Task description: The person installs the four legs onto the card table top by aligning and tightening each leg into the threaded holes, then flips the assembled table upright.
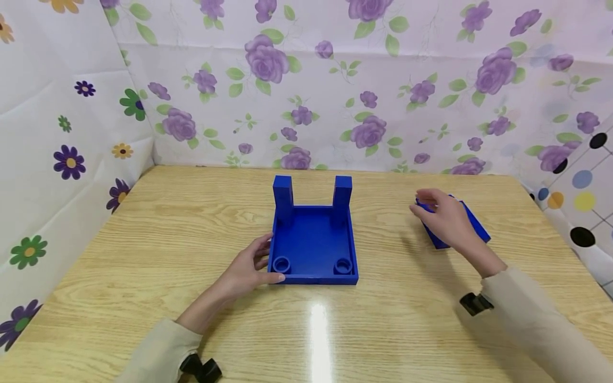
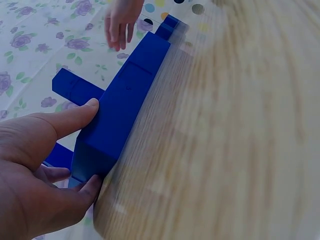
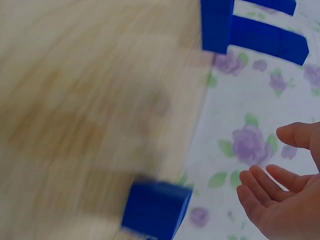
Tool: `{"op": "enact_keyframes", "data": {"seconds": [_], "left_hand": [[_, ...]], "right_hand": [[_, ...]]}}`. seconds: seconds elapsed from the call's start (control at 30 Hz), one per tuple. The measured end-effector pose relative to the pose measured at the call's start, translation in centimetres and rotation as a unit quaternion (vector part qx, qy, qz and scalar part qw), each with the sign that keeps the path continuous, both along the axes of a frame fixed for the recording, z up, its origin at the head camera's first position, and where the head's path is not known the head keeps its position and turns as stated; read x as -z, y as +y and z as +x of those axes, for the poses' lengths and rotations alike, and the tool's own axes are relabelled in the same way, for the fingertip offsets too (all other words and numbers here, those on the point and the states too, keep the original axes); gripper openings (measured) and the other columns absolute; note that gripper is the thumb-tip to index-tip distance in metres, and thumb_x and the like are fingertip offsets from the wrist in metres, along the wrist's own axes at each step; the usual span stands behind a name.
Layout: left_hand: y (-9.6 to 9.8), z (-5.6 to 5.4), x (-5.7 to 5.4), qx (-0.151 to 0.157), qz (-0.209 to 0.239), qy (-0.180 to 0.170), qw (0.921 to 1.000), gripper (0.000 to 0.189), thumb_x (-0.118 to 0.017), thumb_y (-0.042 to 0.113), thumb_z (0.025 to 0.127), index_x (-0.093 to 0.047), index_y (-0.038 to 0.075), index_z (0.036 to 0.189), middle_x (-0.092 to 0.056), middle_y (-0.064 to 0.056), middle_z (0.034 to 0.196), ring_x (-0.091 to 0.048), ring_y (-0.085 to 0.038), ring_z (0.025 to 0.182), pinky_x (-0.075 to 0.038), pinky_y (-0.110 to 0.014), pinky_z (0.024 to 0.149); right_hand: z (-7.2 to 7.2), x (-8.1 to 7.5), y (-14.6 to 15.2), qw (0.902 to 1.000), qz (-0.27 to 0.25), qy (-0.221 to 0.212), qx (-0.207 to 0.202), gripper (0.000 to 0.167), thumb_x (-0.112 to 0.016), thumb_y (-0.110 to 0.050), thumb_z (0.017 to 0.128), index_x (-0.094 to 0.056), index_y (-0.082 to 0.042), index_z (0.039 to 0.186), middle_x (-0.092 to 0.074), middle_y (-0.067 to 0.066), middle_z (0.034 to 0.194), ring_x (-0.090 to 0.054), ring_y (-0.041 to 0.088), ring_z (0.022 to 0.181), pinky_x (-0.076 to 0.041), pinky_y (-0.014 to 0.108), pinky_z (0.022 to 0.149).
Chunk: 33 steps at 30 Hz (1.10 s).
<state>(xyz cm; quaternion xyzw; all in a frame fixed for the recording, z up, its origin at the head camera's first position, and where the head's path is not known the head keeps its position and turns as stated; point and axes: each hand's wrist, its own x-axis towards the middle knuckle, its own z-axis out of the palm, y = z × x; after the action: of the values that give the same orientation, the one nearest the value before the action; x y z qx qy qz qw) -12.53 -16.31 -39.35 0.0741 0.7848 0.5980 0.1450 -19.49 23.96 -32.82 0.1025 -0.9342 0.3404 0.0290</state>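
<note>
A square blue tray with raised edges rests on the table. Two upright blue posts rise from its far corners, and two round sockets sit in its near corners. My left hand grips the near left corner, thumb on the front wall and the other fingers along the left side. Off to the right, my right hand hovers over a blue part and partly hides it. Its fingers are loosely bent, and nothing is held in them in the right wrist view.
A longer blue edge shows beyond my right hand; whether it belongs to the same part I cannot tell. Behind the wooden table hangs a flowered cloth, with patterned cloths at both sides.
</note>
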Motion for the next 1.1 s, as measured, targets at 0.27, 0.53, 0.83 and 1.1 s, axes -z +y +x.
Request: {"op": "enact_keyframes", "data": {"seconds": [0.27,0.53,0.83,1.1], "left_hand": [[0.0,0.1,-0.1,-0.001,-0.001,0.000,1.0000,0.090,-0.078,0.001,0.080,-0.023,0.001,0.151,-0.034,-0.028,0.146,-0.039,-0.041,0.132,-0.037,-0.044,0.107],[0.0,0.1,-0.1,0.002,0.004,0.001,1.0000,0.090,-0.078,0.002,0.080,-0.023,0.000,0.151,-0.035,-0.027,0.145,-0.039,-0.041,0.131,-0.036,-0.045,0.108],[-0.1,0.1,0.1,0.003,0.011,0.003,0.9999,0.090,-0.077,0.001,0.080,-0.023,0.000,0.151,-0.036,-0.026,0.145,-0.039,-0.041,0.131,-0.036,-0.045,0.108],[-0.2,0.2,0.2,0.005,0.017,0.007,0.9998,0.090,-0.077,0.000,0.080,-0.023,-0.001,0.151,-0.035,-0.025,0.146,-0.040,-0.040,0.131,-0.035,-0.045,0.109]], "right_hand": [[1.2,1.4,3.7,0.9995,0.017,-0.014,0.023,0.063,-0.057,-0.033,0.098,-0.040,0.011,0.139,-0.043,0.035,0.136,-0.044,0.051,0.122,-0.042,0.060,0.096],[2.0,2.6,5.3,0.9978,0.017,-0.057,0.028,0.073,-0.061,-0.038,0.095,-0.037,0.015,0.139,-0.041,0.037,0.137,-0.043,0.051,0.122,-0.043,0.059,0.095],[2.1,3.6,5.4,0.9953,0.015,-0.087,0.040,0.080,-0.069,-0.038,0.090,-0.037,0.016,0.139,-0.042,0.037,0.136,-0.045,0.051,0.120,-0.045,0.058,0.093],[1.7,4.5,5.5,0.9935,0.049,-0.092,0.045,0.084,-0.073,-0.038,0.086,-0.037,0.019,0.137,-0.045,0.040,0.130,-0.048,0.053,0.114,-0.045,0.062,0.090]]}}
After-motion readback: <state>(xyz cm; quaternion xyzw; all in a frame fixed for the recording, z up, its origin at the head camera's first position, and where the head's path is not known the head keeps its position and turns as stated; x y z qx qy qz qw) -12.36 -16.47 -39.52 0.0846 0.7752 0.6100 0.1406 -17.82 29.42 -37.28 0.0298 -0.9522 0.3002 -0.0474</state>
